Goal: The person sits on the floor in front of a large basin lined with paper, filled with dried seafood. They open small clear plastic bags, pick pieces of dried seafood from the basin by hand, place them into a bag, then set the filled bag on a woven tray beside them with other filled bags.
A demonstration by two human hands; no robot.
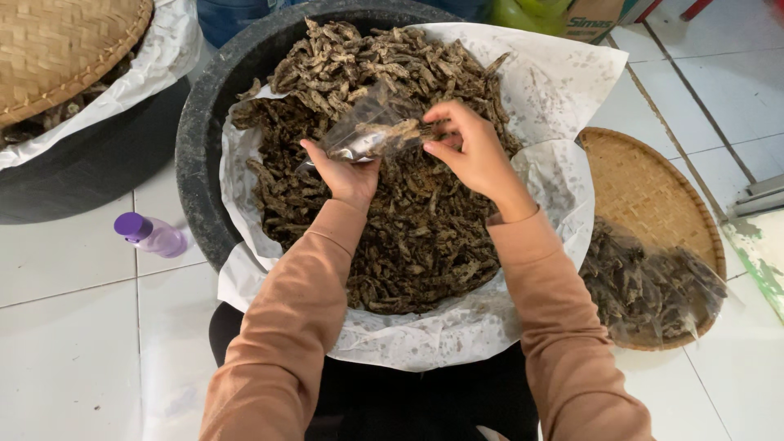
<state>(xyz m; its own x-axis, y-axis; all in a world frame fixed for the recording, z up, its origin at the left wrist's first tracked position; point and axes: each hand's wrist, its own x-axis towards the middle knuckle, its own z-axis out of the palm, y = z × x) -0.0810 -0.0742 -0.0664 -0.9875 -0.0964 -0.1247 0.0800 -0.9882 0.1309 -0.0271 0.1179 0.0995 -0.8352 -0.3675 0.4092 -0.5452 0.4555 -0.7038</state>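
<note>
Clear plastic bag (371, 131), held open just above the middle of the black basin (196, 139), over the heap of dark dried strips (408, 229). Left hand (347, 175) closed on the bag's lower end, palm up, fingers curled round the film. Right hand (469, 151) pinched at the bag's mouth, thumb and fingertips closed on what looks like a few strips going in. White paper lining (563, 90) spread over the basin's rim beneath the heap.

Best done, probably, with the mouth kept wide and tilted up toward the feeding hand, small pinches pushed well past the opening, the bag kept over the basin for stray pieces to drop back onto the heap.

Right of the basin, a woven bamboo tray (645, 188) bearing filled bags (645, 286). Left of the basin, a small purple-capped bottle (151, 234) lying on the white tiles.
</note>
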